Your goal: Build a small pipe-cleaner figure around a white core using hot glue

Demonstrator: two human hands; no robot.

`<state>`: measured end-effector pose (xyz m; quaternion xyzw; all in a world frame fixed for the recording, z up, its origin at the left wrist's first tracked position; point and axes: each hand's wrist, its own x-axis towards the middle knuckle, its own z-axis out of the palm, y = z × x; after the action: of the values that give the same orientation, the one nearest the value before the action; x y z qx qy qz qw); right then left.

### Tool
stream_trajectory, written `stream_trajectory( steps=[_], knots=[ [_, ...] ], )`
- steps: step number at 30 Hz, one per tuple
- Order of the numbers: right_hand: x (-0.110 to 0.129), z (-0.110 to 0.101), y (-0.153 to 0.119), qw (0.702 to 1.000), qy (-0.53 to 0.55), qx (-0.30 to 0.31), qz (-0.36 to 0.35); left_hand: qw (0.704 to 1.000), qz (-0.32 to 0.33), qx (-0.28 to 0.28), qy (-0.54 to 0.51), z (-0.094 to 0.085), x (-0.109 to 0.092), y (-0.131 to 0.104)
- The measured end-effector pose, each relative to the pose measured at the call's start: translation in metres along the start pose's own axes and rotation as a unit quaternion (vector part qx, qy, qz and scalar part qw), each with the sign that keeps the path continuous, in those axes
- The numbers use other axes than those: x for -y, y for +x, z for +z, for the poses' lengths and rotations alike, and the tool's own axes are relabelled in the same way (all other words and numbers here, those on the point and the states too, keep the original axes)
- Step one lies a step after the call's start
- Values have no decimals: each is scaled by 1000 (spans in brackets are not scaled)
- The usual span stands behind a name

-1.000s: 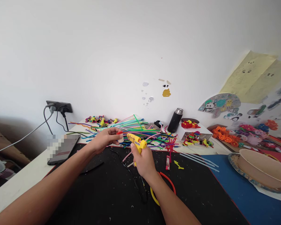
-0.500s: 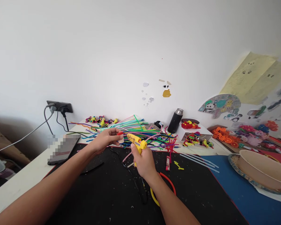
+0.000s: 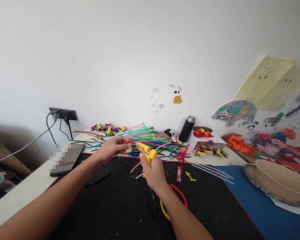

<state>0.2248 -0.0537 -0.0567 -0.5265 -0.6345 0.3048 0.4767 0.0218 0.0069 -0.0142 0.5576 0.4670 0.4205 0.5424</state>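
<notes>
My right hand (image 3: pixel 153 171) is wrapped round the handle of a yellow glue gun (image 3: pixel 147 150), whose nozzle points left. Facing that nozzle, my left hand (image 3: pixel 115 146) pinches a small red and white piece (image 3: pixel 127 146) between thumb and fingers; its exact kind is too small to tell. A short gap separates the nozzle from the piece. Behind both hands spreads a heap of colourful pipe cleaners (image 3: pixel 140 133). Beneath them lies a black mat (image 3: pixel 110 203), with the glue gun's dark cord trailing over it.
An orange and yellow bent strip (image 3: pixel 182 194) lies by my right forearm. Several clear glue sticks (image 3: pixel 215 172) rest to the right, near a beige bowl (image 3: pixel 280 176). A black bottle (image 3: pixel 187 129) stands at the back. A phone or tablet (image 3: pixel 70 160) lies at left.
The red and white piece has shifted very slightly left in my left hand. My right hand keeps the glue gun in nearly the same place.
</notes>
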Motion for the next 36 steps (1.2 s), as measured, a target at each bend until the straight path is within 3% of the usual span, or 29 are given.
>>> stream_trajectory(
  steps=[36],
  knots=[
    [-7, 0, 3, 1000, 6, -5, 1, 999, 24, 8, -37, -3, -2, 0]
  ],
)
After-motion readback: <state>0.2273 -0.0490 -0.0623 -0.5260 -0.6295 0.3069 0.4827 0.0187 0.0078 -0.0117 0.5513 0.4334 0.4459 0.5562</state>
